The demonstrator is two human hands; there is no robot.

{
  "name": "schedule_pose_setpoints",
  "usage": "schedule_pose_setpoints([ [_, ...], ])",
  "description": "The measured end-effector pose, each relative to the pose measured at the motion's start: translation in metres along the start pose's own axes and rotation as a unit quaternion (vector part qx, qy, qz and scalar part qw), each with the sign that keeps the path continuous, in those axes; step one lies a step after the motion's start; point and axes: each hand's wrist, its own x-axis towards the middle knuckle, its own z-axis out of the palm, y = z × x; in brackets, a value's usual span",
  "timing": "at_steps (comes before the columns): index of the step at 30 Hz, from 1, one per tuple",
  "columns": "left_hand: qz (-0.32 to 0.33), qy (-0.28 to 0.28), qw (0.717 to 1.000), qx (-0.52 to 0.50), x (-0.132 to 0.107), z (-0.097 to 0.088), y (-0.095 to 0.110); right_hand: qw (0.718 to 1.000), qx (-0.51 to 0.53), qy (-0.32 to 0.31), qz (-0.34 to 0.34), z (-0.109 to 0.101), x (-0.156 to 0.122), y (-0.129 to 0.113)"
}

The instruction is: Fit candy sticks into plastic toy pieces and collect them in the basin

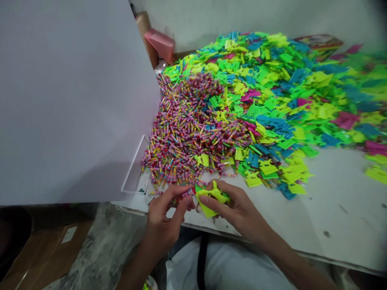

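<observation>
My left hand [166, 215] is closed, with thumb and fingers pinching a small pink-and-red candy tube [189, 192]. Right beside it, my right hand [238, 203] grips a yellow plastic toy piece [208, 209] with a raised animal-like figure on it. A bit of green shows behind the yellow piece; whether it is a second piece I cannot tell. Both hands are close together above the table's front edge. Just beyond them lies a heap of similar candy tubes [181, 141], with pink labels and multicoloured contents.
A large pile of yellow, green, blue and pink plastic pieces [272, 88] spreads to the right on the white table [338, 209]. At left stands a big pale panel [66, 100]. A clear plastic frame [131, 171] lies by its corner. Cardboard [51, 249] rests on the floor.
</observation>
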Motion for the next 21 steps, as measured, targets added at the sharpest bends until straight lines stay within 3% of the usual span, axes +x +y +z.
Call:
schedule_pose_setpoints([
  [12, 0.084, -0.051, 0.974, 0.203, -0.010, -0.016, -0.006, 1.000, -0.028, 0.001, 0.002, 0.013, -0.002, 0.015],
  [14, 0.114, -0.055, 0.951, 0.284, -0.010, -0.014, -0.008, 0.999, -0.007, 0.006, 0.035, 0.018, 0.001, 0.023],
  [18, 0.181, -0.024, 0.846, 0.501, -0.014, -0.003, -0.010, 0.996, 0.044, 0.046, 0.065, 0.030, 0.006, 0.034],
  [21, 0.190, 0.008, 0.820, 0.541, -0.020, 0.003, -0.013, 0.995, 0.037, 0.084, 0.051, 0.039, 0.005, 0.036],
])
